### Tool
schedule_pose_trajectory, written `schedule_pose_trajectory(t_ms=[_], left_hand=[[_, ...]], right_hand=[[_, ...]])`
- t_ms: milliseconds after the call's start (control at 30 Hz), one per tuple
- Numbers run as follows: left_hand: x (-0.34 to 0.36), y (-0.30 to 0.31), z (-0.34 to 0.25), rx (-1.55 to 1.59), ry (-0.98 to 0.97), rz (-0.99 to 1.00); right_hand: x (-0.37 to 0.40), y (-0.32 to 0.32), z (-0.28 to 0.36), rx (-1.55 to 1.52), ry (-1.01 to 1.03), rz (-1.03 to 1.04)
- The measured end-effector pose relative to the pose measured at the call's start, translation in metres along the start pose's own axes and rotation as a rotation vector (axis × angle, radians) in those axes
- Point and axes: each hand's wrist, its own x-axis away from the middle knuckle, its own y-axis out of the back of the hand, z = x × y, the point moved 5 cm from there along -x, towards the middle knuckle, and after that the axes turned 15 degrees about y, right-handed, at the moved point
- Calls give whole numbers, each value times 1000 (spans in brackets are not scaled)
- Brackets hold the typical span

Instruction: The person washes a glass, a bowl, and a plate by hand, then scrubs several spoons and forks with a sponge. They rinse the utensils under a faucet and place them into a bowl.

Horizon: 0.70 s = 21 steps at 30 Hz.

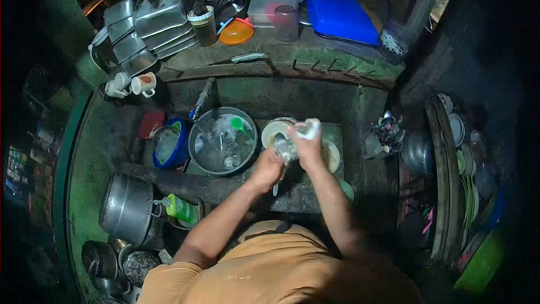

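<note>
My left hand (269,168) grips a clear drinking glass (284,147) from below, over the sink edge. My right hand (306,145) holds a pale sponge or cloth (308,129) pressed against the top of the glass. Both hands are close together, just right of a large metal basin (197,157) that holds soapy water, several glasses and a green item. Pale plates (274,129) lie right behind the hands.
A blue bowl (169,146) sits left of the basin. A green dish-soap bottle (181,208) and a large metal pot (126,208) stand at the near left. Metal trays (152,22), cups (143,84) and a blue lid (340,17) fill the back shelf. Plates (467,163) rest in a rack on the right.
</note>
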Motion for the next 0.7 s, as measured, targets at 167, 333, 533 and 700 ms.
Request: schedule_pose_trajectory(t_ms=[167, 333, 533, 700], left_hand=[[5, -2, 1, -130, -141, -19], [9, -3, -6, -172, 50, -42], [10, 11, 10, 52, 194, 2], [-5, 10, 23, -84, 49, -48]], right_hand=[[-27, -6, 24, 421, 524, 316], [-37, 11, -10, 371, 231, -94], [-33, 41, -57, -345, -387, -427], [-11, -9, -13, 214, 190, 108]])
